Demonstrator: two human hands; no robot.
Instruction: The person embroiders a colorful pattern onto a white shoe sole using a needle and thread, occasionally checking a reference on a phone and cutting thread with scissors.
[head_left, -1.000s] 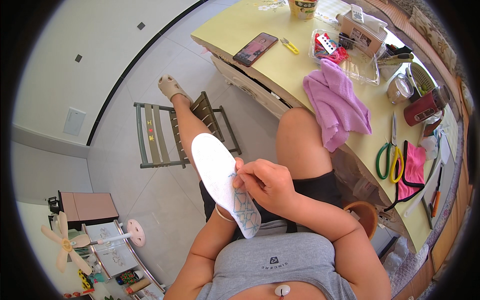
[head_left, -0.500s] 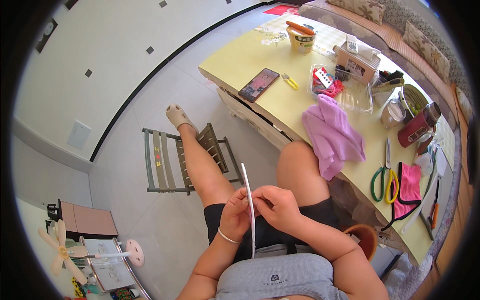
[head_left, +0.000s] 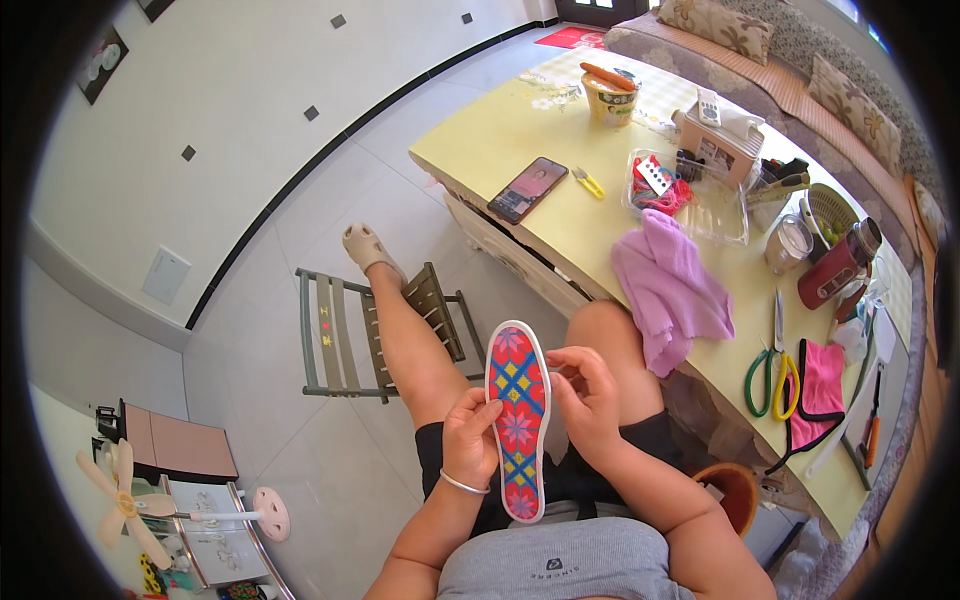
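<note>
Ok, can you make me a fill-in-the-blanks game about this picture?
1. Both hands hold a colourful ____.
2. The left hand wears a ____ on its wrist.
3. The phone lies on the yellow ____.
4. The scissors lie next to a pink ____.

Missing words: insole; bracelet; table; cloth.

A home living room: a cushioned sofa [head_left: 800, 60] beyond the hands, a yellow table [head_left: 560, 200] of sewing clutter to their right, tiled floor [head_left: 300, 200] left.
</note>
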